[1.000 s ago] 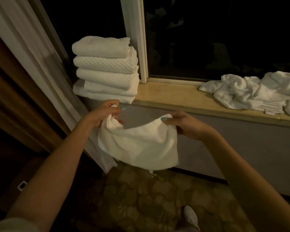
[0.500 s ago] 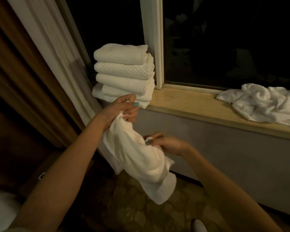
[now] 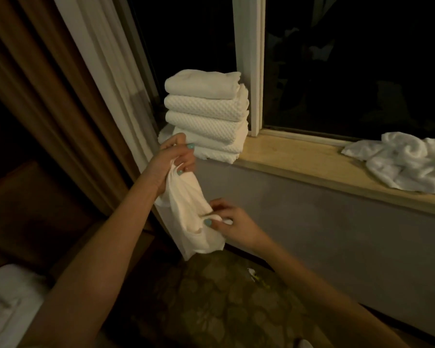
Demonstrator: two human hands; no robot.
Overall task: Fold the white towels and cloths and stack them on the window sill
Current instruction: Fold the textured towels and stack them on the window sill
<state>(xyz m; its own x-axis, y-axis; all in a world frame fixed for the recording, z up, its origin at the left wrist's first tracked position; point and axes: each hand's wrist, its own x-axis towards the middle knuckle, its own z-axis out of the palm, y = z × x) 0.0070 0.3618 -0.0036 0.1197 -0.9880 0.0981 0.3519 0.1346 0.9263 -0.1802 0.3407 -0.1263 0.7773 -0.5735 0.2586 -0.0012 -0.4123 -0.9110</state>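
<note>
Held in mid-air in front of the window sill (image 3: 299, 159), below its left end: one white cloth (image 3: 186, 209), hanging crumpled and roughly lengthwise between two hands. At the top, gripped in the left hand (image 3: 172, 160), fingers (image 3: 183, 148) curled round a bunched corner, thumb closed against it, just in front of the bottom of the stack. Lower down, pinched by the right hand (image 3: 232, 223), thumb and forefinger closed on a small fold at the cloth's right edge, the other fingers loosely bent behind. Loose lower end of the cloth dangling below the right hand, clear of the patterned carpet (image 3: 211, 297). On the left end of the sill, against the white window frame (image 3: 254, 71): a stack of folded white towels (image 3: 206, 114), several layers high, a smooth one on top, waffle-textured ones beneath, edges roughly in line. Well apart, at the right end of the sill: a heap of unfolded white towels (image 3: 407, 164), rumpled, partly cut off by the picture's edge. Behind both, dark glass (image 3: 349, 71). To the left of the stack, a pale sheer curtain (image 3: 106, 59) and beside it a brown drape (image 3: 48, 96). Under the sill, a plain grey wall (image 3: 337, 234). In the bottom left corner, something white and soft (image 3: 5, 292), too dim to name.
</note>
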